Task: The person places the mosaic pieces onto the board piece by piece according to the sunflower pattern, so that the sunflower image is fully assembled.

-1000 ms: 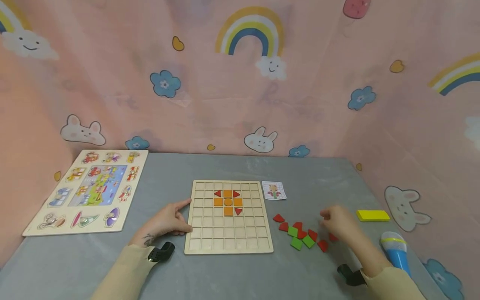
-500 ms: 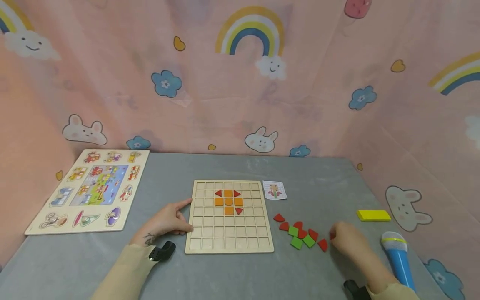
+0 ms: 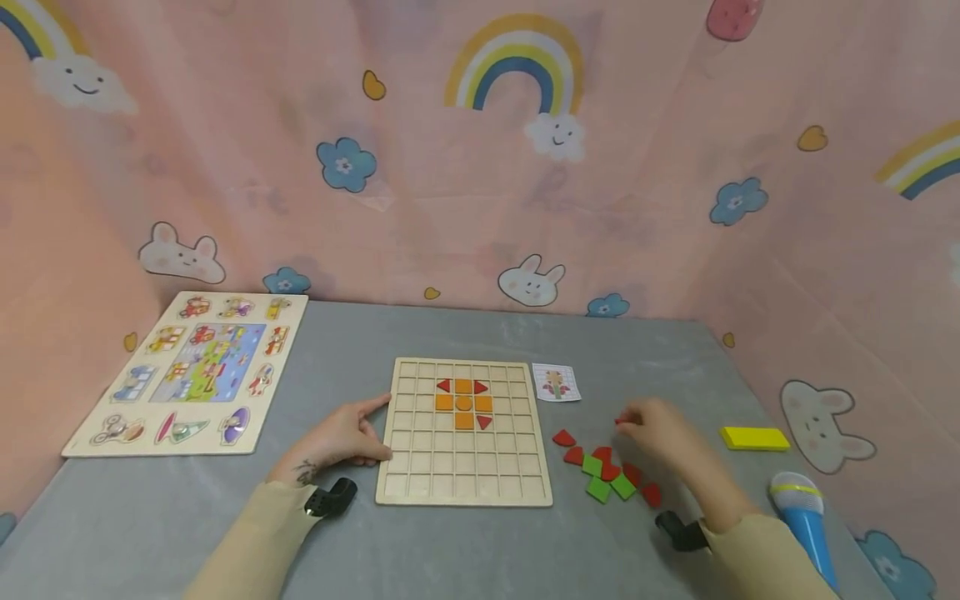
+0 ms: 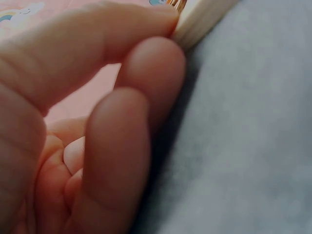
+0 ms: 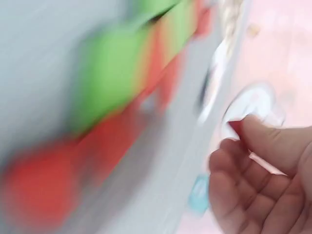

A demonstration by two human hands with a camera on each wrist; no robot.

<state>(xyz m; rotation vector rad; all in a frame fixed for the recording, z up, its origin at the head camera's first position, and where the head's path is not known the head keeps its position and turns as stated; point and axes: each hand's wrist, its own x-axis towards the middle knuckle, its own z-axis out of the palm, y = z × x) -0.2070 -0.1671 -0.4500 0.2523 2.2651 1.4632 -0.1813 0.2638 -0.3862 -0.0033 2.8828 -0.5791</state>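
Observation:
A wooden grid board [image 3: 465, 477] lies on the table, with orange square tiles [image 3: 464, 421], an orange round tile [image 3: 464, 402] and several red triangular tiles [image 3: 484, 422] set in its upper middle. My left hand [image 3: 336, 437] rests at the board's left edge, index fingertip and thumb touching its side. In the left wrist view, fingertips [image 4: 156, 63] meet the board's edge [image 4: 200, 22]. My right hand [image 3: 660, 429] pinches a small red tile [image 5: 236, 127] between thumb and finger, its pointed corner showing; the rest is hidden. Below it lie loose red tiles [image 3: 564, 437] and green square tiles [image 3: 597, 489].
A small picture card [image 3: 557, 383] lies by the board's upper right corner. Farther right are a yellow block [image 3: 754, 438] and a blue toy microphone [image 3: 806, 521]. A picture puzzle board [image 3: 168, 429] lies at the left. A pink patterned cloth [image 3: 420, 208] hangs behind the table.
My right hand reached down right of the loose tiles, took up a red tile, and has moved up and left with it. The left hand stays at the board; the head view has shifted slightly.

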